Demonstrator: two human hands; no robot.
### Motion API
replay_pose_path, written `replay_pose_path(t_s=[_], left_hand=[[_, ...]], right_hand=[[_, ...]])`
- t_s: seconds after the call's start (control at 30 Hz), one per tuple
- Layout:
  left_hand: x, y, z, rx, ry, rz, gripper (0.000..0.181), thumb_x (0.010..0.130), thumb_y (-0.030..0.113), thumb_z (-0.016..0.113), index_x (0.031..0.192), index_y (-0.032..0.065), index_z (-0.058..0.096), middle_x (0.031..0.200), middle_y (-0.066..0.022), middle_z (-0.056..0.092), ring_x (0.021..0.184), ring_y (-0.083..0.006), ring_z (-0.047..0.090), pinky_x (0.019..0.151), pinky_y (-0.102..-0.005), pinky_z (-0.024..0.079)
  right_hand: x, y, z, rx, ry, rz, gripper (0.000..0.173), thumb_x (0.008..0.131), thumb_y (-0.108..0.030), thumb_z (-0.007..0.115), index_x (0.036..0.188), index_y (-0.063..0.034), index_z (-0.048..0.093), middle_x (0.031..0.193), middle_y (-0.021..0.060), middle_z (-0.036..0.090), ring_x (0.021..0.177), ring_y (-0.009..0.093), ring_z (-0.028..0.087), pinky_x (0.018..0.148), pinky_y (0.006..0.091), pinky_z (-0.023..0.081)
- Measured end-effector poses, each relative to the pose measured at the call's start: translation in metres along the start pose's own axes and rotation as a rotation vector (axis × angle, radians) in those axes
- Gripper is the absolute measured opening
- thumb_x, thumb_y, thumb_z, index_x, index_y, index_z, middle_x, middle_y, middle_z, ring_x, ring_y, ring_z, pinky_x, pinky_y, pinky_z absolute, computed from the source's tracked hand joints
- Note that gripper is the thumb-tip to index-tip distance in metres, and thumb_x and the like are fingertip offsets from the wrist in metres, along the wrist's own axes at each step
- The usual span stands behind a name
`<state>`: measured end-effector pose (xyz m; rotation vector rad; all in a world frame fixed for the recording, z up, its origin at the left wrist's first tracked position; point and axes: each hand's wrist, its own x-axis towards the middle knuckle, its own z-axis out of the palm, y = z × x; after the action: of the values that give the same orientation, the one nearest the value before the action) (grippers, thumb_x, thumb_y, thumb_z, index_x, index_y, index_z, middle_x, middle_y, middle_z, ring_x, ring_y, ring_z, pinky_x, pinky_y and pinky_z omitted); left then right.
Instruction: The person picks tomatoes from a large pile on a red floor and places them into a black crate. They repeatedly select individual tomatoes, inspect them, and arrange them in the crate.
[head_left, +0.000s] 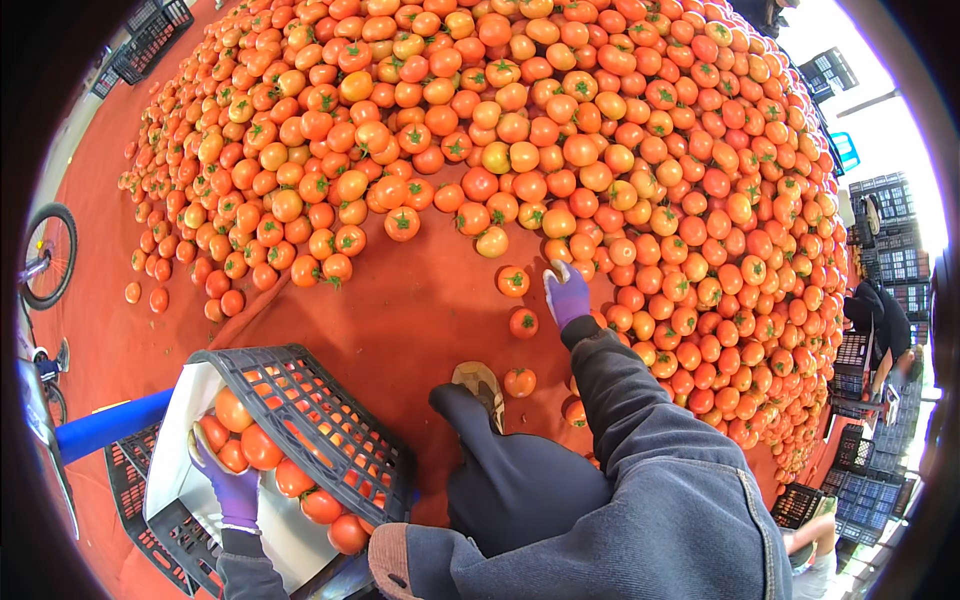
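Note:
A large heap of red and orange tomatoes (480, 120) lies on a red ground cover (405, 300). My right hand (566, 294), in a purple glove with pale fingertips, is at the heap's near edge, its fingers beside the tomatoes; whether they touch one is unclear. A few loose tomatoes (523, 322) lie just left of it. At lower left a black plastic crate (315, 405), lined with white sheet and tilted, holds tomatoes. Inside it my left hand (229, 480), in a purple glove, rests against the tomatoes, fingers spread; its grip is partly hidden.
A blue bar (116, 424) runs beside the crate, with another black crate (135, 517) below. A bicycle wheel (49, 255) stands at far left. Stacked crates (889, 232) line the right side, where a person in dark clothes (889, 319) bends over. Another person's arm (814, 529) shows at lower right.

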<state>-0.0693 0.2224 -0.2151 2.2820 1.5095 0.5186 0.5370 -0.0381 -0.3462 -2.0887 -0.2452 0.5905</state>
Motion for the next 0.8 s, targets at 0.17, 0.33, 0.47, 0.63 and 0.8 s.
replay_pose_path(t_s=[0.17, 0.33, 0.47, 0.63, 0.8], left_hand=[[-0.002, 0.022, -0.013, 0.094, -0.030, 0.068, 0.119, 0.067, 0.005, 0.088, 0.161, 0.0056, 0.015, 0.162, -0.0230, 0.017, 0.150, -0.0412, 0.025, 0.123, -0.0486, 0.026], [-0.008, 0.022, -0.019, 0.097, -0.022, 0.024, 0.119, 0.068, 0.003, 0.085, 0.162, 0.0047, 0.012, 0.164, -0.0228, 0.015, 0.153, -0.0396, 0.019, 0.125, -0.0484, 0.019], [-0.013, 0.037, -0.027, -0.006, -0.060, -0.088, 0.115, 0.071, -0.011, 0.072, 0.164, 0.0092, 0.008, 0.166, -0.0192, 0.013, 0.153, -0.0365, 0.021, 0.123, -0.0472, 0.028], [-0.024, 0.070, -0.041, -0.354, -0.070, -0.355, 0.112, 0.074, -0.019, 0.061, 0.165, 0.0143, 0.005, 0.168, -0.0155, 0.009, 0.153, -0.0365, 0.025, 0.117, -0.0440, 0.040], [-0.022, 0.098, -0.039, -0.431, -0.040, -0.494, 0.104, 0.081, -0.015, 0.059, 0.165, 0.0137, 0.005, 0.168, -0.0170, 0.013, 0.154, -0.0383, 0.022, 0.113, -0.0432, 0.042]], right_hand=[[-0.040, 0.063, -0.007, -0.195, 0.075, -0.180, 0.040, 0.094, -0.022, 0.070, 0.123, 0.0044, 0.064, 0.112, 0.0213, 0.070, 0.103, 0.030, 0.069, 0.090, 0.0380, 0.053], [-0.049, 0.072, -0.011, -0.032, 0.136, -0.037, 0.039, 0.097, -0.019, 0.068, 0.126, 0.0058, 0.062, 0.114, 0.0163, 0.070, 0.104, 0.024, 0.066, 0.090, 0.0345, 0.053], [-0.073, 0.081, -0.034, -0.257, 0.118, -0.287, 0.037, 0.094, -0.024, 0.068, 0.121, 0.0007, 0.065, 0.112, 0.0221, 0.068, 0.105, 0.039, 0.064, 0.093, 0.0451, 0.051], [-0.162, 0.049, -0.043, -0.691, -0.337, -0.611, 0.049, 0.086, -0.024, 0.073, 0.130, -0.0081, 0.060, 0.126, 0.0201, 0.060, 0.117, 0.038, 0.057, 0.098, 0.0467, 0.048], [-0.167, 0.057, -0.006, -0.790, -0.385, -0.581, 0.065, 0.081, -0.023, 0.077, 0.140, -0.0117, 0.051, 0.132, 0.0187, 0.054, 0.117, 0.039, 0.056, 0.098, 0.0465, 0.049]])
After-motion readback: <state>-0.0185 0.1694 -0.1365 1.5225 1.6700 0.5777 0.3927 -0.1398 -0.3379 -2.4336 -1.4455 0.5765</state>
